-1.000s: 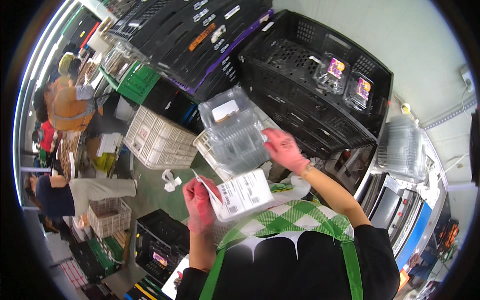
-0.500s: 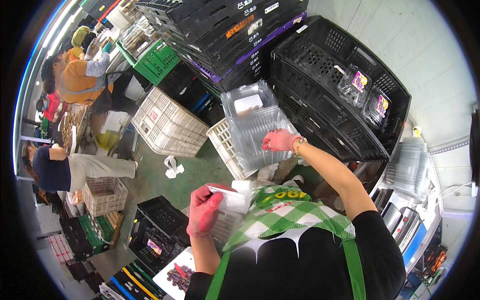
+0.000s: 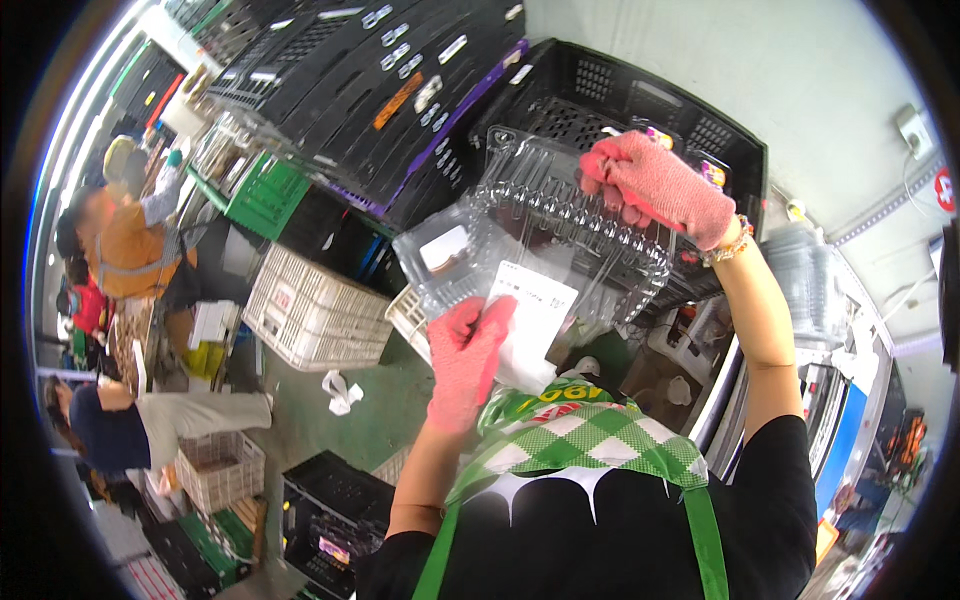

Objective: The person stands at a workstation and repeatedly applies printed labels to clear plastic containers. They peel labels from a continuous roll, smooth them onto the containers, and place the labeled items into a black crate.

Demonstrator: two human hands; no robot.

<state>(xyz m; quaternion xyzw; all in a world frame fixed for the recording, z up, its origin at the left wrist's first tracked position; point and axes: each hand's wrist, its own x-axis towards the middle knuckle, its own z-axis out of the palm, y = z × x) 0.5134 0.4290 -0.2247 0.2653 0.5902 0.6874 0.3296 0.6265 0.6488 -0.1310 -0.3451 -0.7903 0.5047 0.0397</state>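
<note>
I see the left hand [image 3: 468, 355] pinching white labels [image 3: 532, 315]. Beyond, clear containers [image 3: 552, 203] slant down rightward, gripped by the nearer right hand [image 3: 655, 188].

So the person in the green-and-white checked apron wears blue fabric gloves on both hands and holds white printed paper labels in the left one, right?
Not quite: the fabric gloves are pink, not blue, as the head view shows. The left hand does hold the white printed paper labels.
</note>
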